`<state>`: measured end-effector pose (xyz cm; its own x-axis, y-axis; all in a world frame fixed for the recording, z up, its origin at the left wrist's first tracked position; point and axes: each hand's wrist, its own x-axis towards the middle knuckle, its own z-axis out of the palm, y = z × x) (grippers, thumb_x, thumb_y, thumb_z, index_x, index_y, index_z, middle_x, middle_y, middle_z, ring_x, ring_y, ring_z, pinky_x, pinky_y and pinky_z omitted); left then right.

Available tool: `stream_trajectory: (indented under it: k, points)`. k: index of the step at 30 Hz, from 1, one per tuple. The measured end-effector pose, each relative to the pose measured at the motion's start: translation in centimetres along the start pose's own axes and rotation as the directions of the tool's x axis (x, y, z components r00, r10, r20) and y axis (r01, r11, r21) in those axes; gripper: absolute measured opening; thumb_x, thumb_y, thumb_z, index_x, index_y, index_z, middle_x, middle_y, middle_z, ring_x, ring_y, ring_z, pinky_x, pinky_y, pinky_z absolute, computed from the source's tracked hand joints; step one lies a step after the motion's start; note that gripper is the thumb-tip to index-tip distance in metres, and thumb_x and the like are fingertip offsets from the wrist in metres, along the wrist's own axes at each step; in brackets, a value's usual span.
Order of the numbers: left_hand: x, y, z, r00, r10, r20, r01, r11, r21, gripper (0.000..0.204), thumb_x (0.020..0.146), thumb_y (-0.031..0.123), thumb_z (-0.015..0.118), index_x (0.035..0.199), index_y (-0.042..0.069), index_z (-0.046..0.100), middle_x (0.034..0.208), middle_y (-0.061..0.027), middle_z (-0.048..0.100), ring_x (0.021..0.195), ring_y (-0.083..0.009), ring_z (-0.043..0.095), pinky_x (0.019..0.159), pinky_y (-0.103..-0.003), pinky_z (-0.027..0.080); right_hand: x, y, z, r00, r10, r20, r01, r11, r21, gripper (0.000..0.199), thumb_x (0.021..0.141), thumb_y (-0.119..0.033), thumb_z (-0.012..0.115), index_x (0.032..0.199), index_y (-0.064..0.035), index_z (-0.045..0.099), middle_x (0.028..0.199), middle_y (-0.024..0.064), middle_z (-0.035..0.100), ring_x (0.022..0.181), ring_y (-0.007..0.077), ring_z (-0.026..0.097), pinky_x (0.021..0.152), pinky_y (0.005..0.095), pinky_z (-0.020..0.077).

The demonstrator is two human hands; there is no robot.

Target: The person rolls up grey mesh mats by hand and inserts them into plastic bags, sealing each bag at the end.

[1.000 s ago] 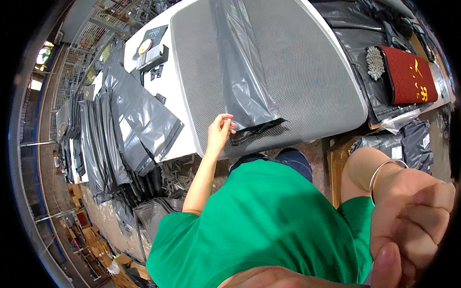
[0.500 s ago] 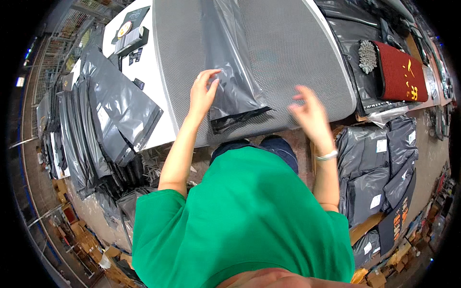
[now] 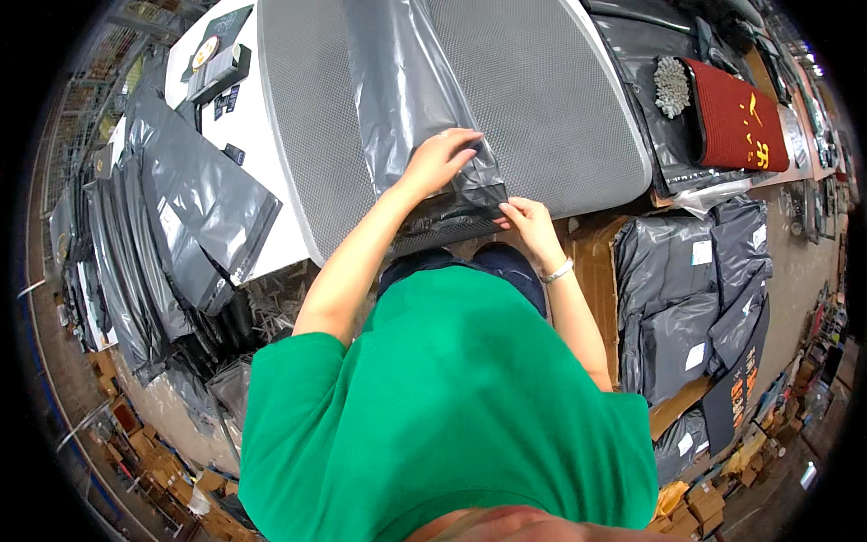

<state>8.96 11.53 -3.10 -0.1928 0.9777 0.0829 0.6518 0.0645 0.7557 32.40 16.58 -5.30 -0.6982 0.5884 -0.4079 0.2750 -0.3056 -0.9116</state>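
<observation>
A long dark grey plastic mailing bag [image 3: 402,86] lies lengthwise over a grey textured mat [image 3: 533,99], its near end by the table's front edge. My left hand [image 3: 441,163] rests on the bag close to that end, thumb and fingers apart. At the bag's near right corner, my right hand [image 3: 526,219] pinches the black edge strip between thumb and fingers. The bag's near edge is partly covered by my left hand and forearm. Whatever is inside the bag cannot be made out.
Stacked grey bags [image 3: 153,235] hang over the table's left side. Beyond them lie a small dark box [image 3: 219,74] and black labels [image 3: 226,101]. A rolled red mat [image 3: 736,117] sits at the right. Below it, a carton [image 3: 596,262] holds packed bags [image 3: 673,298].
My left hand has moved right onto the bag's near end. My right hand has come in from the right and taken hold of the bag's corner.
</observation>
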Motion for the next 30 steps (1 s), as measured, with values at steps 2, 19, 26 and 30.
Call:
stream_trajectory:
  k: [2, 19, 26, 30]
  points:
    - [-2.0, 1.4, -1.2, 0.997, -0.069, -0.029, 0.067, 0.995, -0.068, 0.021, 0.084, 0.015, 0.062, 0.102, 0.006, 0.065, 0.103, -0.0085, 0.065, 0.096, -0.025, 0.062, 0.082, -0.032, 0.048, -0.3, -0.8, 0.5, 0.999, -0.03, 0.027, 0.03, 0.999, -0.019, 0.014, 0.091, -0.008, 0.056, 0.09, 0.0034, 0.063, 0.08, 0.0031, 0.066, 0.072, 0.0085, 0.062, 0.064, 0.021, 0.0493]
    - [-21.2, 0.1, -2.0, 0.657, -0.704, -0.27, 0.417, 0.638, -0.647, 0.007, 0.084, 0.006, 0.064, 0.085, 0.0, 0.061, 0.079, 0.0011, 0.059, 0.075, -0.0064, 0.054, 0.068, -0.022, 0.044, -2.5, -3.9, 3.9, 0.969, -0.073, 0.236, 0.145, 0.942, -0.304, 0.018, 0.085, -0.006, 0.06, 0.099, 0.0048, 0.061, 0.086, 0.0143, 0.068, 0.079, 0.0159, 0.067, 0.07, 0.0281, 0.0528]
    - [-16.3, 3.0, -1.3, 0.733, -0.658, -0.171, 0.429, 0.642, -0.636, 0.008, 0.085, 0.008, 0.064, 0.088, 0.001, 0.065, 0.081, -0.0018, 0.064, 0.072, -0.008, 0.059, 0.068, -0.022, 0.047, -2.3, -6.1, 5.5, 0.972, -0.214, 0.093, 0.218, 0.689, -0.691, 0.045, 0.075, -0.018, 0.074, 0.11, -0.0011, 0.05, 0.089, 0.0124, 0.064, 0.068, 0.0204, 0.064, 0.063, 0.0328, 0.0507]
    - [-13.5, 4.7, -1.0, 0.853, -0.482, -0.2, 0.37, 0.83, -0.418, 0.012, 0.082, 0.009, 0.066, 0.091, 0.002, 0.067, 0.086, -0.0046, 0.067, 0.075, -0.0102, 0.062, 0.067, -0.024, 0.048, -2.2, -5.1, 4.6, 0.981, -0.184, 0.061, 0.177, 0.718, -0.673, 0.021, 0.081, -0.014, 0.066, 0.095, -0.0005, 0.061, 0.076, 0.0136, 0.067, 0.068, 0.0238, 0.067, 0.061, 0.0338, 0.0503]
